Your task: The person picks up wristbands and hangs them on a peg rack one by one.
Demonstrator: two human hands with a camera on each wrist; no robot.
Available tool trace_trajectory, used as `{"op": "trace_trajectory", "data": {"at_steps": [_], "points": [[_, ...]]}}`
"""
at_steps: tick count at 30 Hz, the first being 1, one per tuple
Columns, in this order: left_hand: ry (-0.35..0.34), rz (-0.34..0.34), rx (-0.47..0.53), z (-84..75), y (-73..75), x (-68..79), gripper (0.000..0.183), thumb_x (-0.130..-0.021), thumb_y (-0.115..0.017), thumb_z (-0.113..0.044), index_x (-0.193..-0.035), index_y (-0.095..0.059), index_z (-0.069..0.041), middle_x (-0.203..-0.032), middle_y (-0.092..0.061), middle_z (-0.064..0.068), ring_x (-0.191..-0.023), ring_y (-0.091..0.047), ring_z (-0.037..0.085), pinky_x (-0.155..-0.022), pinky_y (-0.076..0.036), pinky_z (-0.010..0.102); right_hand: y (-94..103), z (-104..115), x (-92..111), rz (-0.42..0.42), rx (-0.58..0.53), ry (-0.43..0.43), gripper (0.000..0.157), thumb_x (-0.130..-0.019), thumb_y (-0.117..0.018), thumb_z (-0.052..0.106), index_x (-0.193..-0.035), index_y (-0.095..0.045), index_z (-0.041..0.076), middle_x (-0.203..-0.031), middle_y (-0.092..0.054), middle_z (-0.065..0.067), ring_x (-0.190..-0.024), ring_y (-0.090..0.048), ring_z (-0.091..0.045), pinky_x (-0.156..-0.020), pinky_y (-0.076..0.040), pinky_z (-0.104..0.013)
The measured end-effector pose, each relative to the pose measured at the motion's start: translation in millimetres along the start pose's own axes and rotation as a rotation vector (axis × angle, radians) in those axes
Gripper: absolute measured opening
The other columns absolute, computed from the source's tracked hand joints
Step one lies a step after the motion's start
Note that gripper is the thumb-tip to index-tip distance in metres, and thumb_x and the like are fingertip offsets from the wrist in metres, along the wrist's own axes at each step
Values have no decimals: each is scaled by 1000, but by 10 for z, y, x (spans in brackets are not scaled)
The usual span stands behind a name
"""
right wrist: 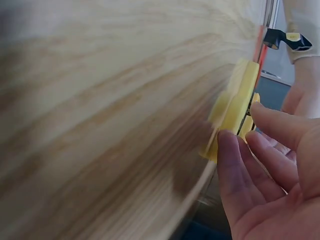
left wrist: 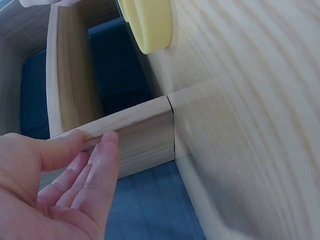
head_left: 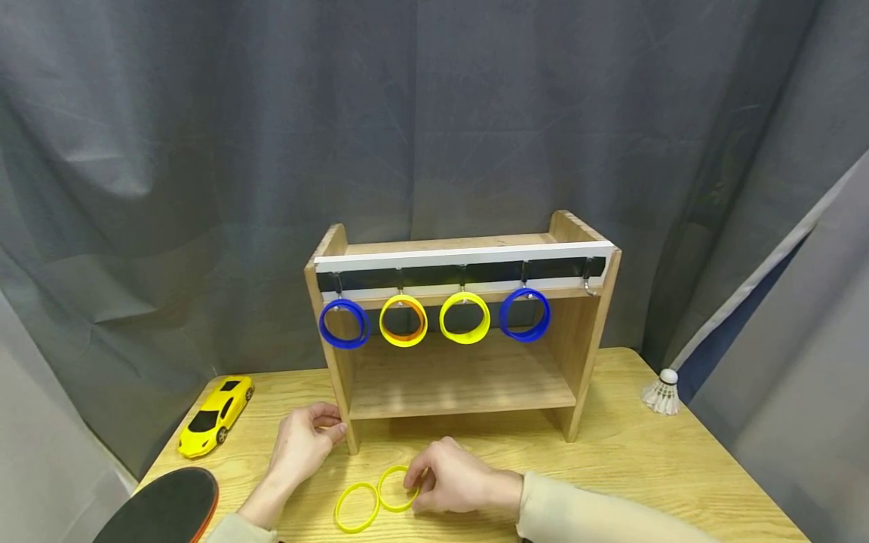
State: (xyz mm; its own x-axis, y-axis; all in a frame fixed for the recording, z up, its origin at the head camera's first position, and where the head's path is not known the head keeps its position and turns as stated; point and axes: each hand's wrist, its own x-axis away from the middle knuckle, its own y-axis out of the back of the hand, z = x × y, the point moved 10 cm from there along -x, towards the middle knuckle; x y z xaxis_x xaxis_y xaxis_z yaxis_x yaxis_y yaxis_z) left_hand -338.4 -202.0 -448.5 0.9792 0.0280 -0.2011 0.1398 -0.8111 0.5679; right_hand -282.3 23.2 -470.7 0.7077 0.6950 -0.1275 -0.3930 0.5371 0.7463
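Note:
My left hand [head_left: 305, 445] pinches the front edge of the left side panel of a wooden shelf [head_left: 465, 377]; thumb and fingertips meet at that edge in the left wrist view. My right hand [head_left: 455, 479] holds the right side of a yellow ring [head_left: 397, 510] on the table, its thumb and fingers at the rim. Another yellow ring [head_left: 353, 530] lies flat just left of it. From hooks along the shelf's front hang a blue ring [head_left: 366, 337], a yellow ring with orange inside [head_left: 384, 329], a yellow ring [head_left: 444, 324] and a second blue ring [head_left: 504, 320].
The rightmost hook [head_left: 589, 288] bears no ring. A yellow toy car [head_left: 216, 416] stands at the table's left, with a dark paddle [head_left: 163, 509] in front of it. A shuttlecock [head_left: 663, 392] is near the right edge. Grey curtains [head_left: 475, 113] hang behind the table.

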Motion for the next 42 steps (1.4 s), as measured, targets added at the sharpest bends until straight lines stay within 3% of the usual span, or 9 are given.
{"op": "trace_trajectory", "data": {"at_steps": [4, 12, 17, 23, 33, 38, 42], "points": [[-2, 1, 2, -3, -2, -1, 15, -95, -87, -9, -109, -83, -6, -95, -87, 6, -76, -81, 21, -63, -60, 23, -66, 32, -57, 3, 73, 14, 17, -85, -96, 6, -99, -87, 11, -94, -88, 2, -70, -65, 15, -72, -55, -7], [-2, 2, 1, -15, 3, 4, 17, -95, -87, -8, -111, -82, -5, -96, -87, 8, -76, -81, 21, -63, -60, 23, -145, 42, -96, 34, 79, -9, 12, -88, -93, 3, -90, -88, 14, -85, -85, 6, -70, -62, 15, -71, -54, -7], [0, 3, 3, -23, 4, 10, 17, -95, -87, -9, -111, -82, -5, -97, -87, 7, -76, -82, 21, -64, -60, 23, -155, 24, -95, 28, 102, -20, 13, -89, -91, 5, -88, -88, 18, -82, -84, 11, -69, -61, 17, -79, -51, -7], [2, 0, -6, -17, 3, 7, 17, -95, -86, -10, -111, -82, -5, -97, -87, 7, -76, -81, 19, -64, -60, 23, -139, 43, -83, 13, 103, -25, 12, -90, -91, 6, -89, -88, 17, -80, -83, 12, -67, -59, 16, -69, -52, -7], [1, 3, -6, -10, -5, 2, 18, -95, -86, -9, -111, -82, -4, -97, -87, 7, -76, -82, 20, -64, -60, 24, -17, 122, -14, -39, 29, -11, 10, -92, -87, 5, -92, -87, 15, -87, -86, 8, -67, -62, 13, -69, -53, -8], [2, 2, -10, -16, -2, 9, 18, -95, -86, -9, -111, -82, -5, -96, -87, 7, -76, -81, 21, -64, -59, 23, 64, 102, 21, -65, -82, -31, 10, -95, -85, 3, -94, -87, 12, -90, -87, 2, -62, -65, 12, -73, -58, -12], [1, 2, -6, -19, -2, 13, 18, -95, -86, -9, -112, -82, -5, -96, -87, 7, -76, -82, 21, -64, -60, 23, 148, 133, 49, -101, -170, -21, 7, -95, -85, 2, -95, -86, 9, -91, -87, -2, -63, -66, 9, -66, -58, -14]]}}
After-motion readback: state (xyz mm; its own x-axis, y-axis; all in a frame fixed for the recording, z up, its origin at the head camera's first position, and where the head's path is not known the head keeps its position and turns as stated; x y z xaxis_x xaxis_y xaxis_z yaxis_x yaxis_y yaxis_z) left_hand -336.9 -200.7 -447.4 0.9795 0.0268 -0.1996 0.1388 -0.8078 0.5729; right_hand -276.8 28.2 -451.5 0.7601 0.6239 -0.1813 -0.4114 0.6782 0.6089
